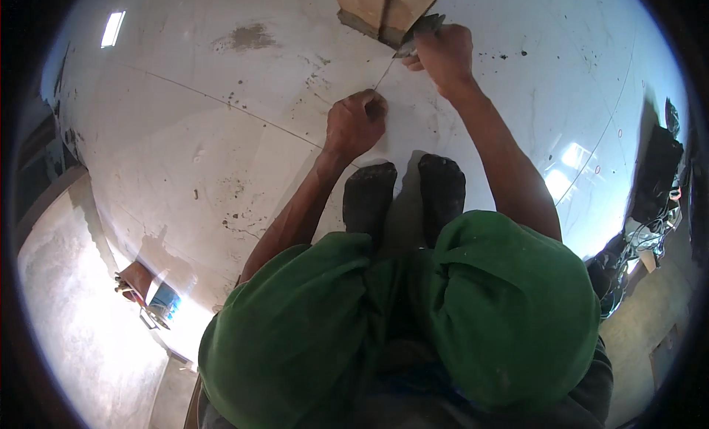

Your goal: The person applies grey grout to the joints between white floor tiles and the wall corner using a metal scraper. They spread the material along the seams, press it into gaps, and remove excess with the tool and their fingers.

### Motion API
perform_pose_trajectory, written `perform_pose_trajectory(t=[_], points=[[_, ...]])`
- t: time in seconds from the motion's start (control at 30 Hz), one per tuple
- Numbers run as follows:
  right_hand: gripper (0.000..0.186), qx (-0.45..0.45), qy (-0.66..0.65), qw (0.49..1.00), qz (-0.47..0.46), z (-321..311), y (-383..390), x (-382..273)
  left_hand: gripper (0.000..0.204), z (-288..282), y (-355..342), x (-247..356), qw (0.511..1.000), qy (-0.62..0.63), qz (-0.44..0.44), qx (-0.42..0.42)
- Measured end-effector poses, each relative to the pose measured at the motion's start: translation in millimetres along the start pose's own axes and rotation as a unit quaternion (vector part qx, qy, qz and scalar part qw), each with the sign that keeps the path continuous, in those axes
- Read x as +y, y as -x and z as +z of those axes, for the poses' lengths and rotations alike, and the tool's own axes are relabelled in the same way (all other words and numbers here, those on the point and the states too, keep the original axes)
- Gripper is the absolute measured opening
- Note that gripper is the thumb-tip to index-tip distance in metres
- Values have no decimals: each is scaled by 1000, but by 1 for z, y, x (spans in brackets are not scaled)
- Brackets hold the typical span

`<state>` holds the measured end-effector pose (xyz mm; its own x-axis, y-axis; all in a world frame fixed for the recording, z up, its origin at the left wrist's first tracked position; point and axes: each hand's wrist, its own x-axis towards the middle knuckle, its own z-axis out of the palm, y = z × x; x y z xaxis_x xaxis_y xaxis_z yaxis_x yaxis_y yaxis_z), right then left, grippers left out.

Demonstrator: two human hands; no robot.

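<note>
Centre of frame: left hand [357, 122] is curled into a loose fist over the floor [295, 96]; contents cannot be told. Upper centre: flat grey tool [427, 24] is gripped by right hand [447, 56], beside a tan block [380, 11].

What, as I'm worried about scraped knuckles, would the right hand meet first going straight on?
Probably the tan block, just beyond the right hand and the grey tool it holds, though depth is unclear.

floor [185, 141]: glossy, whitish, smudged | thin dark seam [247, 113] | glare [557, 184] at right
</note>
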<state>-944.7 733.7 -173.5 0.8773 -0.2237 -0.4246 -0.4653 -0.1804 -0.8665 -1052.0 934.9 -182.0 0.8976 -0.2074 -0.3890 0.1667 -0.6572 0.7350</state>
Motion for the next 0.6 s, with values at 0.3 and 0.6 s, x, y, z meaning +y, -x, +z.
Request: perform_pose_trajectory(t=[0.3,0.6], points=[[33,13,-69,997,-34,-20,13,-39,18,1,3,-3,999,7,-24,22],[34,-3,-97,994,-54,-26,4,-51,18,4,3,-14,999,9,-25,28]])
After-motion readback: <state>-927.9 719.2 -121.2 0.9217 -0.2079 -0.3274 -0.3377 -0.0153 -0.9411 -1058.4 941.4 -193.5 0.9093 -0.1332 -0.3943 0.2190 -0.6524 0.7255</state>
